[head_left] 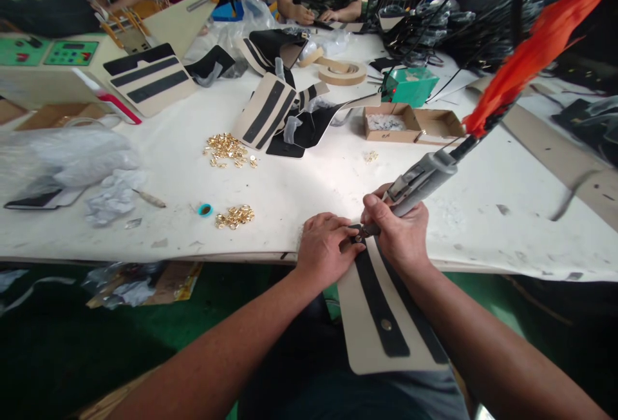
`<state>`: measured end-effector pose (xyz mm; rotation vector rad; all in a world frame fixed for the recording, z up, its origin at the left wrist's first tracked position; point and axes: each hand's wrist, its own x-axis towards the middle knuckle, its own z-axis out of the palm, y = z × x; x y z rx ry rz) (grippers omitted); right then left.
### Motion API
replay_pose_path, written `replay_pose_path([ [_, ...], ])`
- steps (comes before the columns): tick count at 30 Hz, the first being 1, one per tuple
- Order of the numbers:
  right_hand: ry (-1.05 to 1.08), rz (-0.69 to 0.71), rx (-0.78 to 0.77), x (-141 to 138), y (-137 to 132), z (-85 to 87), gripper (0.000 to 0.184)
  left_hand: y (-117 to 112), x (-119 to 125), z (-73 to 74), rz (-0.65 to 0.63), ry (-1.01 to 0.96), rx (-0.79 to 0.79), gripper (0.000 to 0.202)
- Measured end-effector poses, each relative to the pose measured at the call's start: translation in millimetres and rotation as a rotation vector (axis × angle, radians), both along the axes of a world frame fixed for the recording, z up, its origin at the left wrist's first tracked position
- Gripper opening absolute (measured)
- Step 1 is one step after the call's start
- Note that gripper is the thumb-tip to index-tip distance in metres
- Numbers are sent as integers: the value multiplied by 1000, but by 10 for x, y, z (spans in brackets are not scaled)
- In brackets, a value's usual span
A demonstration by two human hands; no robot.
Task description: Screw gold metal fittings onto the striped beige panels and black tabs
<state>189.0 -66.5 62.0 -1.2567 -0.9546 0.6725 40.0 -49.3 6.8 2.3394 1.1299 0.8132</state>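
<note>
A beige panel with black stripes (pixel 381 323) hangs over the table's front edge onto my lap. My left hand (pixel 324 247) presses on its top end, fingers pinched near the tool tip; what they pinch is too small to name. My right hand (pixel 400 232) is closed round a grey powered hand tool (pixel 421 178), whose tip touches the panel between both hands. An orange hose (pixel 535 46) runs from the tool up to the right. A round stud (pixel 386 324) sits on the black stripe lower down.
Gold metal fittings lie in two heaps (pixel 234 216) (pixel 226 148) on the white table (pixel 309 181). More striped panels (pixel 264 111), tape rolls (pixel 342 72), small cardboard boxes (pixel 410 125) and plastic bags (pixel 67 156) lie about. Two other people sit at the far side.
</note>
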Motion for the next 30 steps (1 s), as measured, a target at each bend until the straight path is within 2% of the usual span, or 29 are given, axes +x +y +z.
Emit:
replay_pose_path([
  [7,-56,74,19,17,-17,-7,40,-1,-5,-31,0,9,1,22],
  [14,-172,218,25,53,-26,85,35,-3,-2,34,-4,35,-3,21],
  [23,-131,163,75,104,3,-16,37,-4,-8,19,-11,31,-16,21],
  [30,-136,148,71,107,-34,-15,40,-1,2,28,-8,30,-3,20],
])
